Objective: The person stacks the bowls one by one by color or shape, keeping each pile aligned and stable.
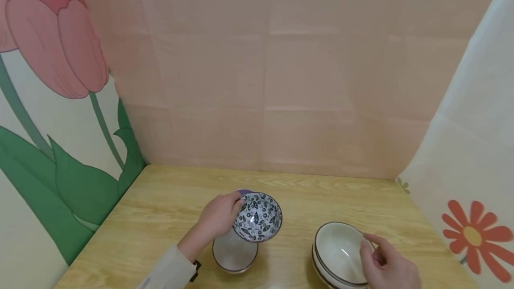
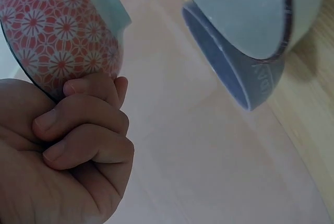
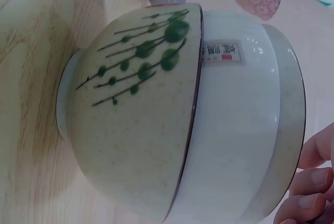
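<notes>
My left hand [image 1: 220,214] pinches the rim of a small bowl [image 1: 258,216], tilted so its dark floral inside faces me. The same bowl [image 2: 62,31] has a red outside with white flowers in the left wrist view. It hangs above a pale bowl [image 1: 234,253] standing on the table and partly covers it. My right hand [image 1: 387,262] holds the right rim of the top cream bowl [image 1: 339,249] in a stack, thumb on the inner side. Lower in that stack sits a bowl with green plant drawings [image 3: 135,114], with a white labelled side [image 3: 235,114] showing above it.
A purple-grey bowl [image 2: 235,62] lies behind the pale bowl, mostly hidden in the head view. The wooden table [image 1: 168,217] ends at a pinkish back sheet [image 1: 261,79], with flower-printed sheets at the left [image 1: 60,115] and right [image 1: 474,146].
</notes>
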`<state>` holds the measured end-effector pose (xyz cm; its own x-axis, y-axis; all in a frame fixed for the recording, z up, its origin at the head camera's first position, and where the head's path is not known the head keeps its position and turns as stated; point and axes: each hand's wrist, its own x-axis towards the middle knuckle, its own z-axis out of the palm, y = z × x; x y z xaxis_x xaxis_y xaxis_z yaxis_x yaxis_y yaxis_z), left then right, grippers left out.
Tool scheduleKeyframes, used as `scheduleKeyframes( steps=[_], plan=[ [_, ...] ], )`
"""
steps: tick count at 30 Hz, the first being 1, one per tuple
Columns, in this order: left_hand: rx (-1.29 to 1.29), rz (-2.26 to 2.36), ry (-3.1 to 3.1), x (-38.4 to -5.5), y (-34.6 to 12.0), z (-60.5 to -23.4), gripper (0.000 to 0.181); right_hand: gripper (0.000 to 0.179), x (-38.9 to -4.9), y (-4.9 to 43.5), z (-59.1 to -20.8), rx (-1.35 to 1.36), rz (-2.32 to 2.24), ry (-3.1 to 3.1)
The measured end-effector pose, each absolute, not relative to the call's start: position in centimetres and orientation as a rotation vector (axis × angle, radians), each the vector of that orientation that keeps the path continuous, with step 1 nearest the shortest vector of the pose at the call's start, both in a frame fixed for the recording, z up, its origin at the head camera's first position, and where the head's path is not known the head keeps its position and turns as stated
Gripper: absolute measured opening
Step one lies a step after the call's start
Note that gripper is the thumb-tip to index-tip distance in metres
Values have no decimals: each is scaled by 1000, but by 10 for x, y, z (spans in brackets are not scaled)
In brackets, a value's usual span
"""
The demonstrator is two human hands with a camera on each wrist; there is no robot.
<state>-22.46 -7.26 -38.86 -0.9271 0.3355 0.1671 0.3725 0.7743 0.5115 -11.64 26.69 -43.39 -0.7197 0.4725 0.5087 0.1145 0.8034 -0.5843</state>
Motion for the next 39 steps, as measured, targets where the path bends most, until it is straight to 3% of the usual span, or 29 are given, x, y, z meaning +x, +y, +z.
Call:
scheduleKeyframes(
  steps=[15, 18, 30, 39],
  plan=[
    [-567, -858, -2859, -213, -100, -411, 23, 13, -116, 259, -434, -361, 674, -2367],
    [-565, -873, -2854, -209, -103, -412, 23, 9, -116, 255, -437, -226, 705, -2281],
    [-577, -918, -2825, -200, -109, -414, 21, 41, -112, 218, -451, 445, 794, -2105],
    [-557, -901, -2832, -197, -113, -423, 18, 38, -94, 173, -446, 409, 839, -2348]
  ],
)
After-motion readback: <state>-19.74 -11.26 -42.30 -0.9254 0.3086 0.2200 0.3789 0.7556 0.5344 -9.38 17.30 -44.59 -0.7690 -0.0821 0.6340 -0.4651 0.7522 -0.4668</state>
